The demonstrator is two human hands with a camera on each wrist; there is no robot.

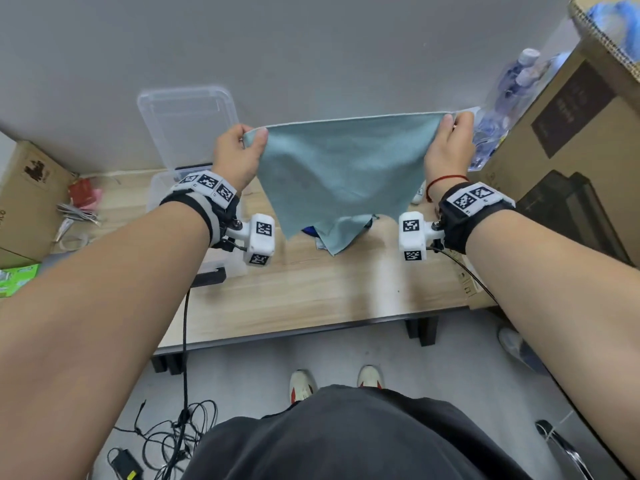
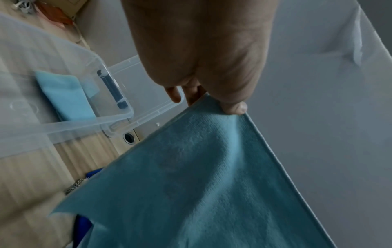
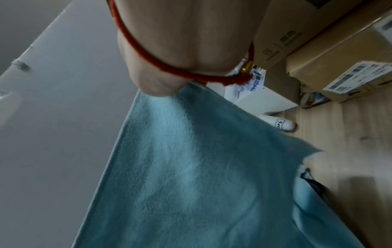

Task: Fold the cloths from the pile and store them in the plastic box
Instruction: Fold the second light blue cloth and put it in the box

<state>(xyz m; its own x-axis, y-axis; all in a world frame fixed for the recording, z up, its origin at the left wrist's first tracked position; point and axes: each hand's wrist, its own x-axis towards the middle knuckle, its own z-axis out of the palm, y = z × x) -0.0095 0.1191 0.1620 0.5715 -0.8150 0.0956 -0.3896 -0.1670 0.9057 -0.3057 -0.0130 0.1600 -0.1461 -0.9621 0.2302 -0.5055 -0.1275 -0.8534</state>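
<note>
A teal cloth (image 1: 343, 168) hangs spread out in the air above the wooden table (image 1: 311, 292). My left hand (image 1: 239, 150) pinches its top left corner and my right hand (image 1: 450, 143) pinches its top right corner. The cloth's lower edge droops onto the pile (image 1: 332, 233) of teal and dark blue cloths on the table. In the left wrist view the thumb (image 2: 233, 104) presses on the cloth (image 2: 201, 184). The clear plastic box (image 2: 63, 104) stands to the left with a folded light blue cloth (image 2: 65, 97) inside. The right wrist view shows the cloth (image 3: 191, 176) below my palm.
The box's clear lid (image 1: 187, 126) leans against the grey wall behind it. Large cardboard boxes (image 1: 568, 140) and water bottles (image 1: 512, 88) crowd the right side. A cardboard box (image 1: 27, 188) and red items (image 1: 83, 195) sit at the left. Cables (image 1: 173, 434) lie on the floor.
</note>
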